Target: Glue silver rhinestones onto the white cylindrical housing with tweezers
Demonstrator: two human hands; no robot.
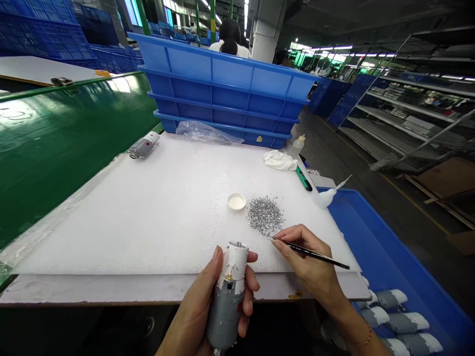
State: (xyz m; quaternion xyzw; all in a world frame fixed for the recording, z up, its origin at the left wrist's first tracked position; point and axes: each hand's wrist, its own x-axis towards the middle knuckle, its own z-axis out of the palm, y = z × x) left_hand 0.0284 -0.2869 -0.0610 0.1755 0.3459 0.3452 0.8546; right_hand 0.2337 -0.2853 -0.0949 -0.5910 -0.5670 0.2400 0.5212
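My left hand (211, 301) wraps round a grey and white cylindrical model (228, 301), holding it upright at the table's front edge. Small studs dot its sides, and a dark square and a red mark show on it. In my right hand (313, 257) is a thin black-handled brush or pen-like tool (315, 254), pinched near its tip. That tip points at the near edge of a pile of tiny silvery pieces (265, 215) on the white foam sheet (148, 212). Left of the pile sits a small round white dish (236, 201). What the tip touches is too small to tell.
Stacked blue crates (226, 89) stand at the back. A similar model (144, 145) lies far left. A white cloth (280, 160), green cutter (304, 179), squeeze bottle (297, 147) and dropper bottle (326, 198) line the right edge. A blue bin (393, 247) holds several models.
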